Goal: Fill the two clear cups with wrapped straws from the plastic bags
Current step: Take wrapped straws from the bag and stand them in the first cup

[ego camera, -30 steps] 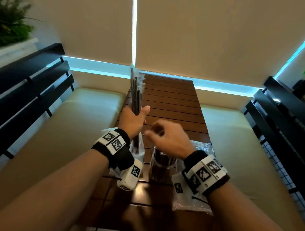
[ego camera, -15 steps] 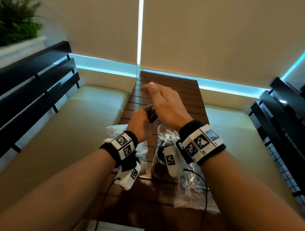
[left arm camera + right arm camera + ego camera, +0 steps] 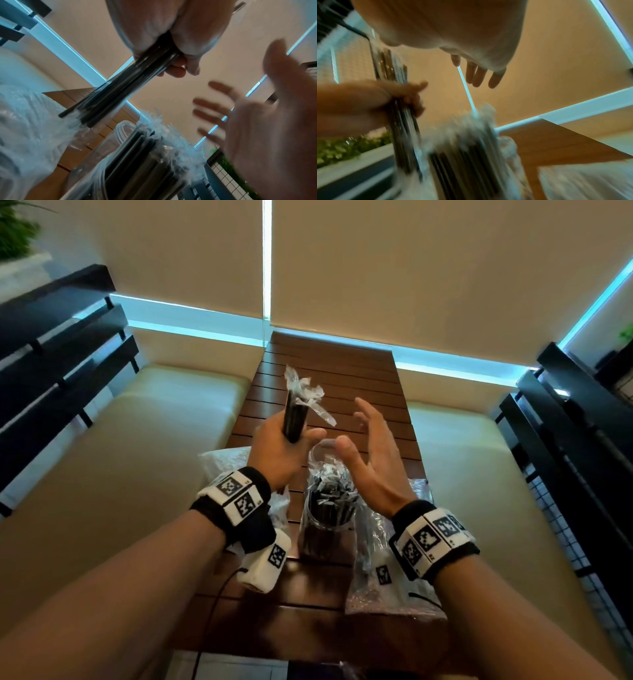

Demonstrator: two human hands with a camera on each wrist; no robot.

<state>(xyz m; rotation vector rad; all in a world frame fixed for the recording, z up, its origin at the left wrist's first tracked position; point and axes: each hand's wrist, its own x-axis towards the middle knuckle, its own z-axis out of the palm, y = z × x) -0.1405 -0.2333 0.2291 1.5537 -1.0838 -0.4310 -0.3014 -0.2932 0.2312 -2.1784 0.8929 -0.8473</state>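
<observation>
My left hand (image 3: 284, 450) grips a bundle of black wrapped straws (image 3: 294, 416) upright above the table, its crinkled wrapper ends on top. The bundle (image 3: 111, 94) hangs over the bag and cups in the left wrist view. My right hand (image 3: 366, 446) is open just right of it, fingers spread, holding nothing. Below the hands a clear cup (image 3: 323, 529) stands packed with wrapped straws (image 3: 467, 155). A second clear cup rim (image 3: 122, 129) shows just behind it. A plastic bag (image 3: 222, 460) lies under my left wrist and another bag (image 3: 383, 580) under my right wrist.
The slatted wooden table (image 3: 329, 371) is narrow and runs away from me to the window blinds. Cream bench cushions (image 3: 137, 457) flank it on both sides, with dark slatted backrests (image 3: 61, 344) beyond. A cable hangs from my left wrist camera.
My right hand came off the top of the bundle, moved right and opened. My left hand still grips the straws, now lower than a second ago.
</observation>
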